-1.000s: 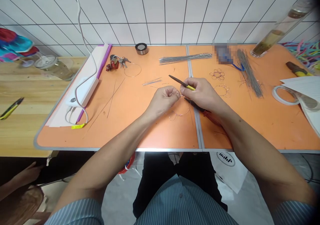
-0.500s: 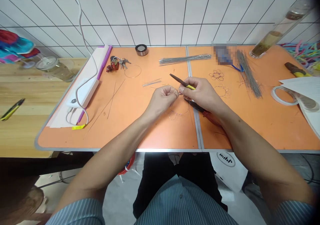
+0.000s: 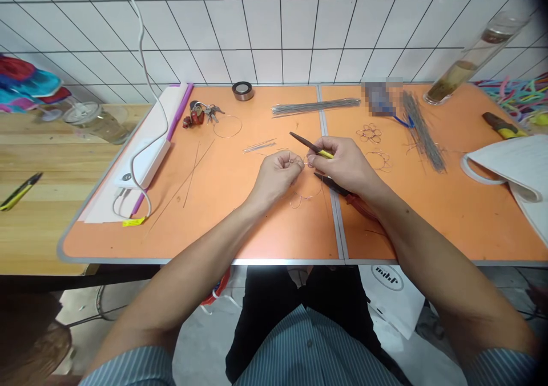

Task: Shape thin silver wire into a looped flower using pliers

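My left hand (image 3: 279, 175) is closed, thumb and finger pinching thin copper-coloured wire. My right hand (image 3: 340, 160) is closed around a dark, tapered tool with a yellow handle (image 3: 302, 139), its tip pointing up and left; its exact kind is unclear. Both hands' fingertips nearly meet over the orange table (image 3: 265, 232), and the wire between them is partly hidden. Below them, a looped wire piece (image 3: 306, 197) shows faintly. Red-handled pliers (image 3: 336, 186) lie under my right wrist, jaws toward the left.
Two wire flower shapes, one a closed flower (image 3: 369, 133), lie right of my hands. Beyond are a wire bundle (image 3: 315, 107), another bundle (image 3: 423, 132), a tape roll (image 3: 242, 91) and keys (image 3: 210, 112). A white power strip (image 3: 148, 169) lies left; paper (image 3: 520, 157) lies right.
Both hands hold nearly the same pose over the table, still at the wire. On the right, the paper's curled edge now covers more of the white ring. The view has tilted slightly.
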Demonstrator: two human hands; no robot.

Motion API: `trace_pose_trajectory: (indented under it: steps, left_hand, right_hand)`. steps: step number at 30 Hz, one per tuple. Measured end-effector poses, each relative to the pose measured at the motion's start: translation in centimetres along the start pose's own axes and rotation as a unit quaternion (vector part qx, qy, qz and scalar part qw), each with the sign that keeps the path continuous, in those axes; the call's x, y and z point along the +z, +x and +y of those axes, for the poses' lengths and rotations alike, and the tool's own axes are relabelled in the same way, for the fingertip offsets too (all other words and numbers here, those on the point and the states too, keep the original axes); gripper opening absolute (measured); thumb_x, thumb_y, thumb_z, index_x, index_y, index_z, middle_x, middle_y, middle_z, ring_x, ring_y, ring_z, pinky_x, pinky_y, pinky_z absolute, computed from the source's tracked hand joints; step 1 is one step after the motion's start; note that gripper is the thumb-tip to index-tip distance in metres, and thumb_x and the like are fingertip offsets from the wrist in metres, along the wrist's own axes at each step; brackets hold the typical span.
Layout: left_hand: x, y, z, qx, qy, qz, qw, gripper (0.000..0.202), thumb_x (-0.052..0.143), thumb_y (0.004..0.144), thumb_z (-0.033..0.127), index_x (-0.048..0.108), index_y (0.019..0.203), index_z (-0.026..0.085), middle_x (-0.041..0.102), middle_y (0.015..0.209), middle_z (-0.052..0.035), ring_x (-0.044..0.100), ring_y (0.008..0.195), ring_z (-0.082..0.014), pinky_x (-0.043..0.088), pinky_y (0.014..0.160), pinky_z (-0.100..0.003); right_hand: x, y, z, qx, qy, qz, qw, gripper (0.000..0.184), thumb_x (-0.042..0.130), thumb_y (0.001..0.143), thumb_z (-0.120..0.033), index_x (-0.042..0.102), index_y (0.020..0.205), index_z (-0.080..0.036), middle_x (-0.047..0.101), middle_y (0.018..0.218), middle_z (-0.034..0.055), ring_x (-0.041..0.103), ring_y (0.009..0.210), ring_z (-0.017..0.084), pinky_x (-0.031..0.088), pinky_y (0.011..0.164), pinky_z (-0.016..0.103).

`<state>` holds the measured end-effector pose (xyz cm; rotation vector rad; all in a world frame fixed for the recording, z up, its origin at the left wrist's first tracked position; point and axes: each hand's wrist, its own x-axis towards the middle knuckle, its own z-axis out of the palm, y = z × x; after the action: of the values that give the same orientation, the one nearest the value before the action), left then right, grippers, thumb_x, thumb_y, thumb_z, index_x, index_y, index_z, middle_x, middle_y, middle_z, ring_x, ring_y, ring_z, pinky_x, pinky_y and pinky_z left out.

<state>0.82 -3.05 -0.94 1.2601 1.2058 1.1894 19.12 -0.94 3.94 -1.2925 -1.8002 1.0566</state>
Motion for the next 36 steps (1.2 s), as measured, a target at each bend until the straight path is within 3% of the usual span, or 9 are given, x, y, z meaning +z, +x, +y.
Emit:
trace_pose_trajectory:
  steps: [5,12,20,23,27,31,36]
  left_hand:
    - [-0.1,0.1,0.2,-0.008,-0.019,0.019,1.000,0.013,0.073,0.085,0.026,0.066,0.075,0.021,0.058,0.058,0.0025,0.048,0.053,-0.0119,0.035,0.053,-0.026]
    - [-0.2,0.3,-0.1,0.008,-0.046,0.015,0.999,0.011,0.073,0.087,0.026,0.068,0.078,0.020,0.065,0.062,0.0012,0.056,0.057,-0.0118,0.045,0.060,-0.025]
    - [-0.1,0.2,0.7,-0.019,-0.081,0.003,0.997,0.012,0.076,0.084,0.024,0.069,0.092,0.020,0.072,0.075,-0.0005,0.061,0.062,-0.0119,0.049,0.063,-0.024]
    - [-0.3,0.3,0.7,-0.014,-0.067,0.014,0.998,0.009,0.076,0.087,0.026,0.072,0.087,0.019,0.074,0.081,-0.0026,0.061,0.066,-0.0110,0.050,0.066,-0.024]
    - [-0.5,0.6,0.4,-0.021,-0.090,0.009,0.996,0.013,0.077,0.089,0.027,0.070,0.081,0.018,0.072,0.075,-0.0027,0.060,0.064,-0.0104,0.049,0.066,-0.024]
    - [-0.5,1.4,0.0,-0.013,-0.101,0.021,0.995,0.013,0.079,0.086,0.025,0.070,0.080,0.017,0.071,0.073,-0.0021,0.059,0.062,-0.0101,0.048,0.064,-0.024]
    - [-0.5,2.8,0.3,-0.021,-0.104,0.028,0.994,0.015,0.081,0.084,0.024,0.069,0.079,0.016,0.070,0.072,-0.0017,0.060,0.059,-0.0097,0.049,0.063,-0.023]
  right_hand:
    - [0.2,-0.2,-0.1,0.018,0.021,0.020,0.999,0.014,0.074,0.089,-0.033,0.077,0.094,-0.021,0.074,0.087,0.0038,0.064,0.076,0.019,0.048,0.068,0.031]
    - [0.3,-0.6,-0.5,0.031,0.007,0.029,0.999,0.016,0.073,0.090,-0.036,0.074,0.087,-0.021,0.064,0.073,0.0006,0.055,0.067,0.017,0.039,0.060,0.030]
    - [0.0,-0.3,-0.2,0.019,-0.054,0.011,0.998,0.018,0.071,0.092,-0.034,0.070,0.079,-0.021,0.062,0.069,0.0005,0.054,0.069,0.018,0.038,0.065,0.033]
    - [0.1,0.0,0.1,0.005,-0.062,0.005,0.998,0.018,0.069,0.093,-0.033,0.071,0.080,-0.021,0.066,0.075,0.0020,0.056,0.073,0.019,0.039,0.068,0.034]
    - [0.3,0.4,0.7,-0.012,-0.059,0.002,0.998,0.015,0.068,0.093,-0.032,0.074,0.085,-0.020,0.070,0.083,0.0032,0.060,0.080,0.020,0.041,0.072,0.034]
    - [0.5,0.8,1.2,0.012,-0.020,0.008,1.000,0.014,0.072,0.092,-0.034,0.071,0.086,-0.022,0.064,0.075,0.0004,0.057,0.072,0.018,0.041,0.066,0.032]
    - [0.7,1.9,2.3,0.047,0.126,-0.009,0.991,0.015,0.078,0.089,-0.031,0.067,0.086,-0.021,0.057,0.068,-0.0040,0.047,0.058,0.013,0.038,0.058,0.028]
